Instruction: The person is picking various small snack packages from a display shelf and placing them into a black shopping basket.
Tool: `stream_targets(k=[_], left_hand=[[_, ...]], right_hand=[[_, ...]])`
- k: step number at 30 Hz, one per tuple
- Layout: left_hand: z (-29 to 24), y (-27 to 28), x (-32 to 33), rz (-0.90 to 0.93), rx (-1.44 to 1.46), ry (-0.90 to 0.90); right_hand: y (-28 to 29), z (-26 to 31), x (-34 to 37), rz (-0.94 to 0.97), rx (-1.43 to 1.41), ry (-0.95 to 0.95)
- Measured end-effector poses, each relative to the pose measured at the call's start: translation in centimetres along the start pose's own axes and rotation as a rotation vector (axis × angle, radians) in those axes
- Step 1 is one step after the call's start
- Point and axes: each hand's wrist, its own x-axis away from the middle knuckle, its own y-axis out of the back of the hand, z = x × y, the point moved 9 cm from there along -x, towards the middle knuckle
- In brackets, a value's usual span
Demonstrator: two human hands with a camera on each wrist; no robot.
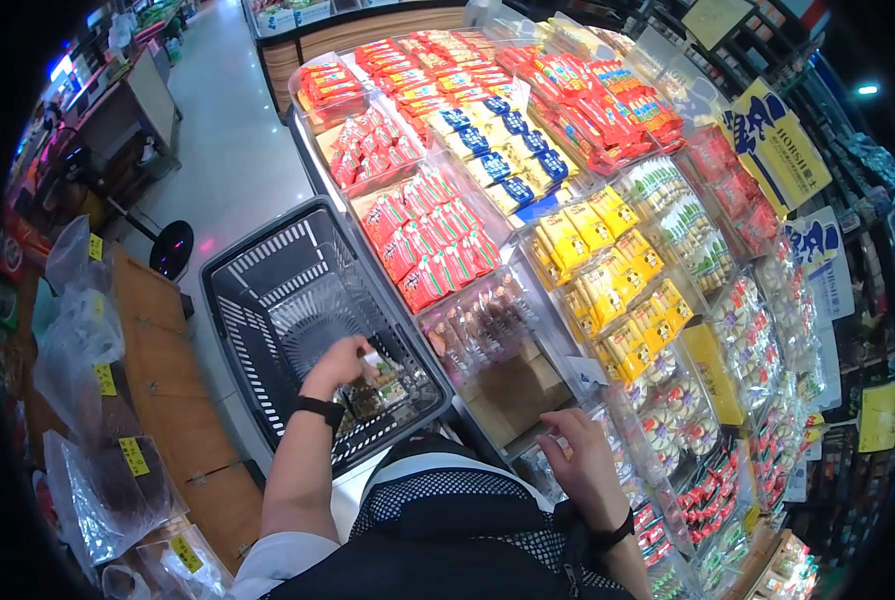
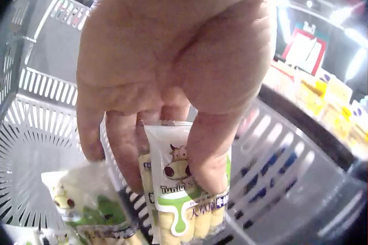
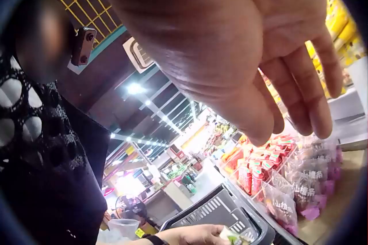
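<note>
Inside the grey shopping basket point(image 1: 235, 290), my left hand point(image 1: 335, 368) pinches a small snack packet point(image 2: 177, 207) between thumb and fingers. This packet is clear and white, with a cow picture, green print and pale sticks inside. Another similar packet point(image 2: 95, 210) lies beside it in the basket, and several more are gathered at the basket's near end in the head view. My right hand point(image 1: 582, 462) holds nothing and hovers with loosely bent fingers over the near end of a display bin point(image 1: 512, 405), whose brown cardboard base shows.
Clear-wrapped brown snacks point(image 1: 482, 325) fill that bin's far part. Red packets point(image 1: 427, 235) and yellow packets point(image 1: 612, 280) fill neighbouring bins. Left of the basket stands a wooden shelf point(image 1: 152, 370) with bagged goods; a tiled aisle point(image 1: 217, 110) runs ahead.
</note>
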Motion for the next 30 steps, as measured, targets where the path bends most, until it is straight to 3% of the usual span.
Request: stream_targets(k=[1, 3, 7, 11, 17, 19, 21, 24, 28, 30], left_hand=[[-1.5, 2.1, 1.5, -0.062, 0.061, -0.003], [-2.1, 3.3, 2.3, -0.008, 0.499, -0.118], [-10.1, 7.2, 7.8, -0.007, 0.744, -0.314], [-16.0, 5.6, 10.5, 0.129, 0.89, -0.411], [-23.0, 0.4, 13.0, 0.33, 0.855, -0.49], [-24.3, -1.2, 13.4, 0.369, 0.868, -0.498], [-25.6, -2.5, 14.0, 0.416, 0.86, -0.505], [-26.9, -3.7, 15.0, 0.346, 0.59, -0.64], [-28.6, -4.0, 16.4, 0.242, 0.412, -0.741], [-30.0, -3.5, 17.3, 0.215, 0.359, -0.773]], right_hand=[[-0.1, 0.0, 0.0, 0.002, -0.004, 0.003], [-0.6, 0.4, 0.0, 0.019, -0.033, 0.03], [-1.1, 1.1, 0.0, 0.026, -0.107, 0.058], [-0.7, 2.7, -0.3, 0.026, -0.14, 0.078], [0.0, 3.6, -0.2, -0.007, -0.33, 0.045], [-0.6, 3.1, 0.2, 0.054, -0.482, -0.082], [-0.3, 3.2, 0.4, -0.002, -0.534, -0.08], [-0.1, 2.3, 1.0, -0.025, -0.494, -0.129], [0.4, 1.3, 1.0, -0.097, -0.486, -0.076], [0.9, 0.7, 1.0, -0.046, -0.366, -0.096]])
